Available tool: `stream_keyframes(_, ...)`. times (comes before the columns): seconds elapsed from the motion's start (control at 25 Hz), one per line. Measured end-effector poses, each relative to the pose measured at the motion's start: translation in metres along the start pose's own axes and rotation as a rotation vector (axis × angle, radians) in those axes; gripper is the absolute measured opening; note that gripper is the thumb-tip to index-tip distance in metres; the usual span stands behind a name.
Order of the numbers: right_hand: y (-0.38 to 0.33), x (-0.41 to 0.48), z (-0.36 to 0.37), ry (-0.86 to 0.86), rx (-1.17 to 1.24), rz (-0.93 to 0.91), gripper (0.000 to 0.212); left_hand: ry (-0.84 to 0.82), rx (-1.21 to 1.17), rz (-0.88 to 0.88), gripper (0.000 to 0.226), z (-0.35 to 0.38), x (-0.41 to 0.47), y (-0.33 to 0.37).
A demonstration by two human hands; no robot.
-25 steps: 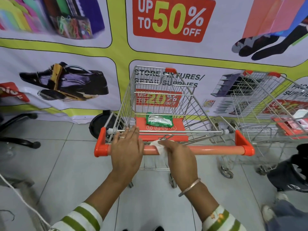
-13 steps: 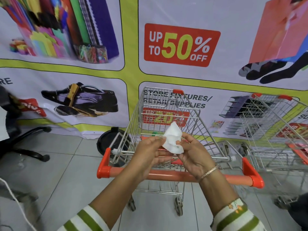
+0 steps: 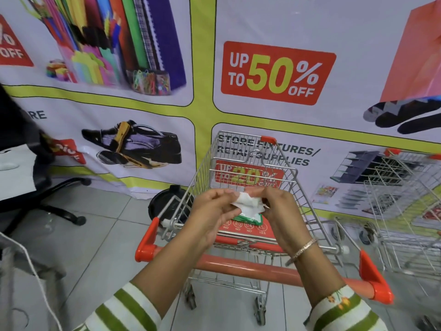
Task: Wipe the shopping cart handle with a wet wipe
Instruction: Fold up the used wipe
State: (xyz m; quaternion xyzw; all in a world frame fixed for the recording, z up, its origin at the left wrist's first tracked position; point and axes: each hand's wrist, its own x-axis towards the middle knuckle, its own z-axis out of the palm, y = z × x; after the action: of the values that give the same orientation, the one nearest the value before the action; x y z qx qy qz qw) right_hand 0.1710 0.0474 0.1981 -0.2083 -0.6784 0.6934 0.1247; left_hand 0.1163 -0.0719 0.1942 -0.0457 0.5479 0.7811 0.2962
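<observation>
A wire shopping cart [image 3: 241, 149] stands in front of me, its orange handle [image 3: 241, 267] running across below my wrists. Both hands are raised above the handle, over the cart's child seat. My left hand [image 3: 210, 213] and my right hand [image 3: 282, 216] pinch a crumpled white wet wipe [image 3: 248, 203] between their fingertips. The wipe is bunched small and is not touching the handle. Under the wipe, a green wipes packet [image 3: 250, 218] lies on the orange seat flap [image 3: 248, 231], mostly hidden by my hands.
A second wire cart [image 3: 405, 187] stands close on the right. A black office chair [image 3: 35, 187] is at the left, a round black object [image 3: 167, 204] sits on the tiled floor by the cart, and a printed sale banner [image 3: 274, 72] covers the wall behind.
My hands left the handle, where the right one pressed the wipe, and rose above it. They now hold the wipe together, and it has gone from spread out to bunched up.
</observation>
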Motion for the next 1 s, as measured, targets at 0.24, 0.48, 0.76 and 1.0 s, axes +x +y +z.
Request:
stream_keyframes(0.24, -0.002, 0.042, 0.035, -0.023, 0.022, 0.007, 0.026, 0.063, 0.061, 0.188, 0.025, -0.026, 0.03, 0.033)
stream_keyframes(0.48, -0.017, 0.127, 0.124, -0.035, 0.056, 0.056, 0.028, 0.014, 0.056, 0.212, 0.025, -0.095, 0.112, 0.096)
stream_keyframes(0.76, -0.018, 0.223, 0.231, 0.063, 0.131, 0.147, 0.03, -0.082, 0.097, 0.172, 0.026, -0.179, 0.211, 0.169)
stream_keyframes(1.0, -0.005, 0.266, 0.282, 0.076, 0.152, 0.191, 0.025, -0.072, 0.115, 0.116, 0.021, -0.223, 0.259, 0.191)
